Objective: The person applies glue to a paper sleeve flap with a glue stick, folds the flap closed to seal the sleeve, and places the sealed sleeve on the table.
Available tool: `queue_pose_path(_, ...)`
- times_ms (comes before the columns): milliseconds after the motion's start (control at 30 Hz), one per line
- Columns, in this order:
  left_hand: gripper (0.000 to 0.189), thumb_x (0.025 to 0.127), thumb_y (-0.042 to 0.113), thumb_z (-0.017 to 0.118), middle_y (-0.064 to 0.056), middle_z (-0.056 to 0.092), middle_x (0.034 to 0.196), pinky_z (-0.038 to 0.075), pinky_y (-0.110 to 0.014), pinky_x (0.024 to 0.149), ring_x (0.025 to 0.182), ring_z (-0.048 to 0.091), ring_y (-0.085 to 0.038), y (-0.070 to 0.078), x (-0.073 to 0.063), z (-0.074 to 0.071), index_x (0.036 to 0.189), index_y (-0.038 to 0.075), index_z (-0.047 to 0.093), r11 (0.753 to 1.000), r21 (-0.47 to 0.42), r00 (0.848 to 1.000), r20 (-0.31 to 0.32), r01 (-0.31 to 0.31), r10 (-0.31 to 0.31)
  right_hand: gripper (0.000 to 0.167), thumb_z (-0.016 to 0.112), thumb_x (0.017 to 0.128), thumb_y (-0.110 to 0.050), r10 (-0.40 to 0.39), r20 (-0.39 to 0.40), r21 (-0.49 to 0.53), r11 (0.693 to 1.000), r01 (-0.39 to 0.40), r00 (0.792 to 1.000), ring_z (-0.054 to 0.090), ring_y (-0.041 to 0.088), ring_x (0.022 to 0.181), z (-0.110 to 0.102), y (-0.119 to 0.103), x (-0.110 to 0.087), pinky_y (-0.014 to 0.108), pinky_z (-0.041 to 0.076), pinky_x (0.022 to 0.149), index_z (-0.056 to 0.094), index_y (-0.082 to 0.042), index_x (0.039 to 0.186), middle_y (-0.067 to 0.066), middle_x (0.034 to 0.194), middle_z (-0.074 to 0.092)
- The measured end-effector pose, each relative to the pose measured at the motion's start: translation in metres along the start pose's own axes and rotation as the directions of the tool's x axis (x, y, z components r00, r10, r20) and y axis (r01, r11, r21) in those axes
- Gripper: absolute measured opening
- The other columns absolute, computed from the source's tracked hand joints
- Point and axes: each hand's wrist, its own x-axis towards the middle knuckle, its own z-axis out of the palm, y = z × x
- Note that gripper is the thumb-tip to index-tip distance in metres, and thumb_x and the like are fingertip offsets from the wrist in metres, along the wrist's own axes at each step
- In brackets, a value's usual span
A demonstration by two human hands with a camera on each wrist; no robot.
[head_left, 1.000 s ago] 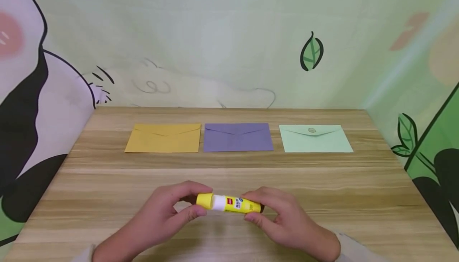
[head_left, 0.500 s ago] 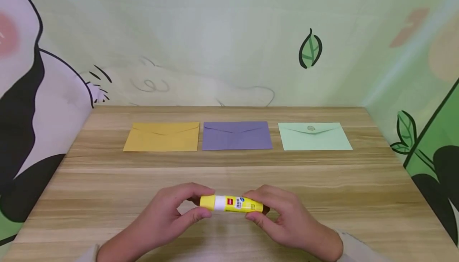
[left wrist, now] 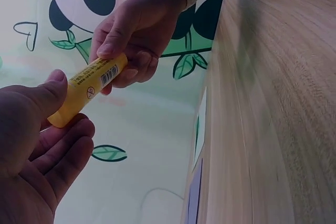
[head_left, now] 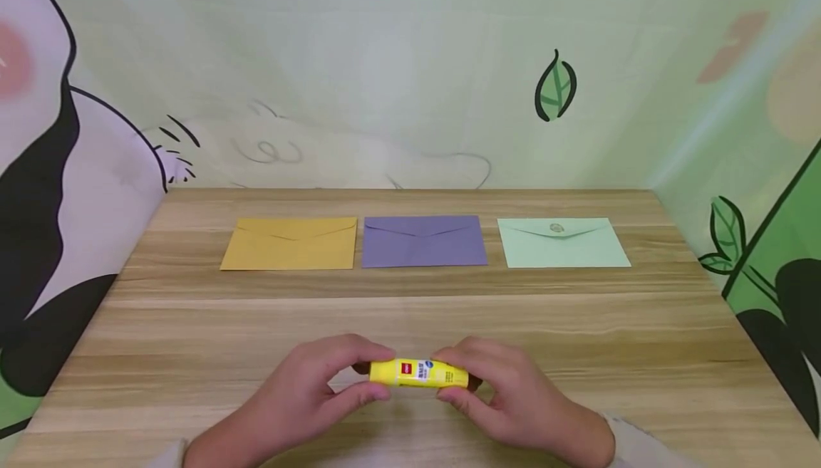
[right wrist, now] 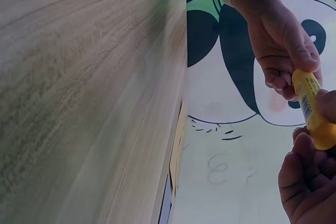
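A yellow glue stick [head_left: 417,373], its cap on, is held level between both hands above the near part of the table. My left hand [head_left: 321,382] pinches the capped end between thumb and fingers. At the other end, my right hand [head_left: 507,393] grips the base the same way. In the left wrist view the glue stick [left wrist: 89,87] shows a barcode and small print on its side. The right wrist view shows the glue stick [right wrist: 311,103] clear of the tabletop, with both hands at its ends.
Along the back of the wooden table [head_left: 410,311] lie three envelopes in a row: a yellow envelope [head_left: 288,246], a purple envelope [head_left: 423,243] and a mint green envelope [head_left: 564,246]. Behind them rises a pale printed backdrop [head_left: 359,62] with panda and leaf drawings.
The cap has slid fully onto the glue stick, covering the white collar that showed earlier. My left hand has moved right, closer to my right hand, which has barely moved.
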Motion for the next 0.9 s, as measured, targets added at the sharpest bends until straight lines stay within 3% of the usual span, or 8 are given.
queue_pose_path(100, 0.034, 0.087, 0.029, 0.077, 0.009, 0.073, 0.104, 0.053, -0.016, 0.082, 0.090, 0.066, -0.003, -0.001, 0.000, 0.001, 0.118, 0.018, 0.070, 1.000, 0.012, 1.000, 0.009, -0.019, 0.019, 0.029, 0.065, 0.099, -0.023, 0.026, 0.090, -0.066, 0.998, -0.020, 0.996, 0.055, 0.000, 0.080, -0.002, -0.003, 0.001, 0.010, 0.048, 0.073, 0.062, -0.015, 0.126, -0.010, 0.097, 0.063)
queue_pose_path(200, 0.035, 0.088, 0.034, 0.074, 0.008, 0.073, 0.106, 0.053, -0.017, 0.085, 0.093, 0.067, -0.004, -0.001, 0.000, 0.001, 0.118, 0.016, 0.069, 0.994, 0.059, 0.996, 0.017, -0.087, 0.086, 0.030, 0.061, 0.100, -0.024, 0.032, 0.176, -0.141, 0.990, -0.007, 0.984, 0.052, 0.001, 0.082, -0.003, -0.006, 0.002, 0.012, 0.045, 0.076, 0.058, -0.017, 0.129, -0.012, 0.096, 0.058)
queue_pose_path(333, 0.040, 0.088, 0.042, 0.070, 0.007, 0.072, 0.105, 0.053, -0.017, 0.083, 0.092, 0.067, -0.006, -0.002, -0.001, 0.002, 0.119, 0.015, 0.069, 0.975, 0.108, 0.981, 0.006, -0.195, 0.196, 0.026, 0.060, 0.100, -0.025, 0.095, 0.226, -0.091, 0.993, -0.076, 0.970, 0.049, -0.001, 0.078, -0.004, -0.011, 0.003, 0.011, 0.043, 0.072, 0.058, -0.018, 0.125, -0.014, 0.092, 0.055)
queue_pose_path(467, 0.044, 0.089, 0.046, 0.067, 0.008, 0.072, 0.102, 0.052, -0.016, 0.080, 0.089, 0.066, -0.004, -0.003, -0.002, 0.004, 0.119, 0.015, 0.070, 0.968, 0.112, 0.973, -0.022, -0.226, 0.229, 0.022, 0.060, 0.101, -0.024, 0.131, 0.222, -0.002, 0.991, -0.134, 0.966, 0.052, -0.002, 0.080, -0.005, -0.012, 0.003, 0.013, 0.046, 0.073, 0.059, -0.019, 0.123, -0.014, 0.095, 0.059)
queue_pose_path(700, 0.039, 0.091, 0.037, 0.067, 0.003, 0.075, 0.101, 0.053, -0.017, 0.080, 0.088, 0.069, -0.007, -0.003, -0.005, 0.002, 0.119, 0.010, 0.072, 0.974, 0.014, 0.973, -0.033, -0.228, 0.229, 0.022, 0.060, 0.101, -0.021, 0.098, 0.216, 0.022, 0.994, -0.105, 0.971, 0.055, -0.001, 0.082, -0.005, -0.009, 0.002, 0.015, 0.048, 0.076, 0.059, -0.018, 0.122, -0.011, 0.099, 0.063)
queue_pose_path(900, 0.043, 0.088, 0.035, 0.066, -0.004, 0.077, 0.096, 0.055, -0.014, 0.077, 0.087, 0.072, -0.006, -0.005, -0.004, 0.008, 0.114, 0.002, 0.073, 0.936, -0.130, 0.942, 0.030, -0.327, 0.333, 0.016, 0.063, 0.099, -0.030, 0.003, 0.271, 0.039, 0.999, -0.014, 0.963, 0.053, -0.008, 0.074, -0.004, -0.011, 0.006, 0.004, 0.043, 0.069, 0.065, -0.019, 0.111, -0.014, 0.089, 0.065)
